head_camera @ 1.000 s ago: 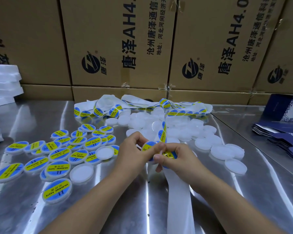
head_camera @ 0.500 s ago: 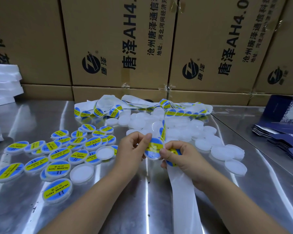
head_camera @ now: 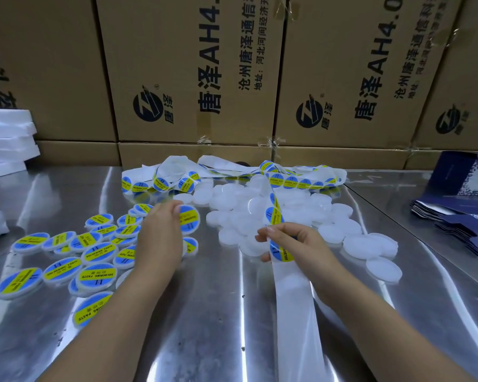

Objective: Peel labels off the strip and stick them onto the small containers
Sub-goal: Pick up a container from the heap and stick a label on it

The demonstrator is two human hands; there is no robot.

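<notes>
1. The bare white end of the label strip (head_camera: 295,312) is lying nearest the person, running up the steel table (head_camera: 218,326) towards the right hand.
2. The right hand (head_camera: 293,244) is pinching the strip between thumb and curled fingers. A blue-and-yellow label (head_camera: 281,251) is sitting on the strip at the hand's lower edge, and more labels are rising on the strip above the fingers.
3. The left hand (head_camera: 160,230) is gripping a labelled container (head_camera: 190,219) at its fingertips, tilted on edge. It is holding the container above the table, apart from the strip.
4. The finished containers (head_camera: 94,252), each wearing a label, are lying scattered left of that hand, some overlapping.
5. The plain white containers (head_camera: 326,213) are lying heaped past the right hand, with a few strays to the right.
6. Farther back, the rest of the strip is lying in loose loops (head_camera: 160,183) across the table.
7. Cardboard boxes (head_camera: 191,73) are standing along the back. White foam sheets (head_camera: 6,139) are sitting stacked at the far left, and dark blue folded cartons (head_camera: 464,219) are lying at the right.
</notes>
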